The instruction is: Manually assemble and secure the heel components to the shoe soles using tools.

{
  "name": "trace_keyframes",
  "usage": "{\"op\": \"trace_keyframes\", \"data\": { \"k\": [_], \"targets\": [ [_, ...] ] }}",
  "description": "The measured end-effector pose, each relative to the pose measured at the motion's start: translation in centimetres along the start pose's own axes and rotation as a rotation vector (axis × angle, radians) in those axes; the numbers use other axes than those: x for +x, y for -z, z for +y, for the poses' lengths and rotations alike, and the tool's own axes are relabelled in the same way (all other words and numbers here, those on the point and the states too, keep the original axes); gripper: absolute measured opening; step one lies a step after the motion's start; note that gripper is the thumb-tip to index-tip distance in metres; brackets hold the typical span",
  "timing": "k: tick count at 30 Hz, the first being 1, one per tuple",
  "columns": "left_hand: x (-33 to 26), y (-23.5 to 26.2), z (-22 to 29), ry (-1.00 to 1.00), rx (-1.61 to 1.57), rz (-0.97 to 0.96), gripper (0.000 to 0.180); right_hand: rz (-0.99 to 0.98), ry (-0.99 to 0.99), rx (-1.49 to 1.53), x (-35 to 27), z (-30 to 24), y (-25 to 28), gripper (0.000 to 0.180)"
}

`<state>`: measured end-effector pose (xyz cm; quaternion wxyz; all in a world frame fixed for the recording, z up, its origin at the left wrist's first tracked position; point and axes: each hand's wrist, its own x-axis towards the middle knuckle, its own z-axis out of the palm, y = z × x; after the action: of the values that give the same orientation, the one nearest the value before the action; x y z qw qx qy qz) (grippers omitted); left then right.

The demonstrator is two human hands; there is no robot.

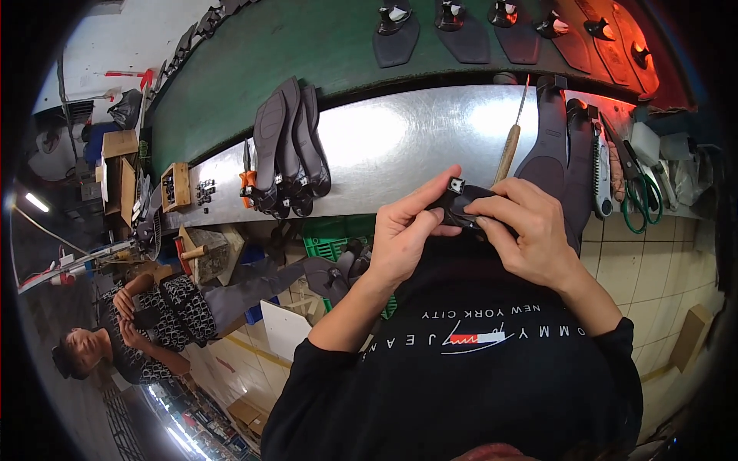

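Observation:
Both of my hands are close together in front of my chest, at the near edge of the metal bench. My left hand (401,237) is closed on a black strap (461,206), its index finger and thumb pressed along it. A small shiny metal buckle (457,186) sticks up at the strap's upper end, beside the left fingertip. My right hand (532,230) pinches the strap's other side between thumb and fingers. The strap's lower part is hidden by the fingers and blends into my black shirt. A wooden-handled awl (508,154) lies just beyond my right hand.
Dark shoe soles with straps (280,146) are stacked left on the metal bench (400,127), by orange-handled pliers (247,180) and a wooden box of small parts (175,187). Soles (396,42) line the green belt. Green scissors (636,203) lie right. Another person (146,323) works at left.

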<state>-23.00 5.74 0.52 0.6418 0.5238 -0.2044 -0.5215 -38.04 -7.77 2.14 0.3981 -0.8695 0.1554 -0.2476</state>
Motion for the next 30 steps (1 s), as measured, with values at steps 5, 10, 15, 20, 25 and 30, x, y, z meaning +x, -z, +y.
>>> {"op": "trace_keyframes", "data": {
  "k": [5,10,15,20,25,30],
  "targets": [
    [-0.2,-0.7,-0.1,-0.01,0.013,0.045,0.048,0.001,0.091,-0.077,0.2,0.1,0.0,0.018],
    [-0.2,-0.9,-0.7,-0.098,0.065,0.087,0.047,-0.056,0.146,-0.119,0.3,0.3,0.1,0.02],
    [0.5,0.0,-0.5,0.019,0.025,0.126,0.045,-0.199,0.135,-0.026,0.7,0.8,0.5,0.025],
    [0.9,0.1,-0.1,0.087,0.014,0.155,0.04,-0.278,0.0,0.076,0.5,0.9,0.6,0.029],
    [1.1,-0.1,0.2,0.085,0.03,0.154,0.041,-0.215,-0.032,0.093,0.2,1.1,0.0,0.03],
    [1.2,-0.2,0.4,0.072,0.039,0.155,0.04,-0.133,-0.065,0.138,-0.2,1.3,-0.7,0.026]
  ]
}}
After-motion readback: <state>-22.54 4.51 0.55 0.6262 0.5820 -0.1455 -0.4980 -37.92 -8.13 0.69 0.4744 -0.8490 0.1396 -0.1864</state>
